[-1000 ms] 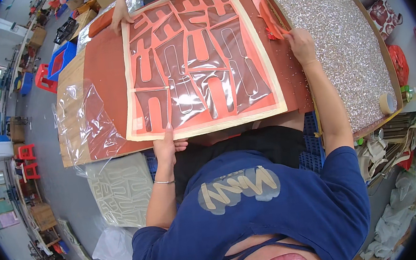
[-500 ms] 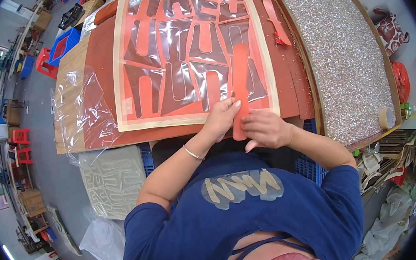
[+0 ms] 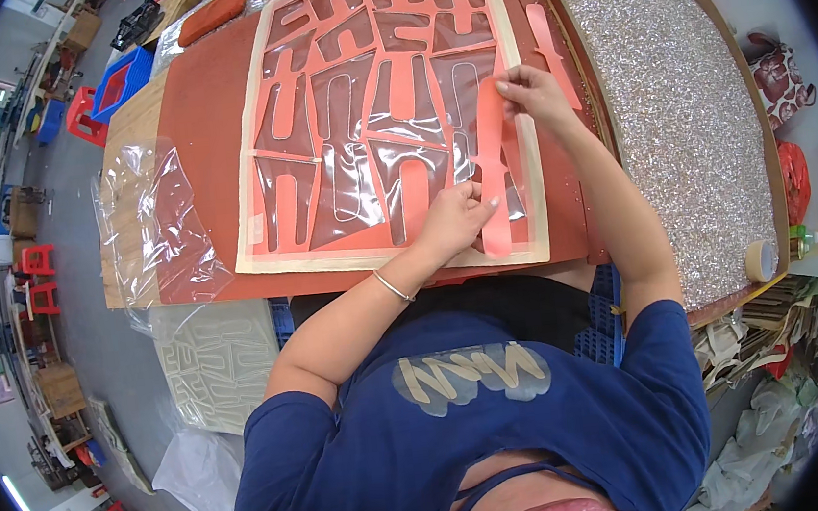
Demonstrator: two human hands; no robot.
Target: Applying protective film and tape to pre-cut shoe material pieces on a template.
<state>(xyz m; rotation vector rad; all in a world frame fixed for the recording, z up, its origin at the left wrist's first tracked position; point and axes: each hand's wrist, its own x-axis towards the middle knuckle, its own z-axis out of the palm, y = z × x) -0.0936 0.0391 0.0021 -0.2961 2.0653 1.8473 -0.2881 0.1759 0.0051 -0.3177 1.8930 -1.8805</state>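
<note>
A cream-edged sheet [image 3: 258,221] with several cut red shapes under clear film lies on a red-brown board [image 3: 209,117]. A long coral strip [image 3: 491,164] stands along the sheet's right side. My right hand [image 3: 533,96] pinches the strip's upper end. My left hand [image 3: 457,221] presses on the strip lower down, fingers curled against the sheet. A silver bangle sits on my left wrist.
A glittery silver panel [image 3: 670,102] in a wooden frame fills the right side, with tape rolls [image 3: 759,261] on it. Another coral strip [image 3: 546,40] lies beside the sheet. Loose clear plastic [image 3: 156,231] covers the board's left end. Coloured stools and crates [image 3: 122,86] stand on the floor at left.
My right hand has moved up from the near edge to the strip's top end, stretching the strip lengthwise. My left hand stayed low on the strip.
</note>
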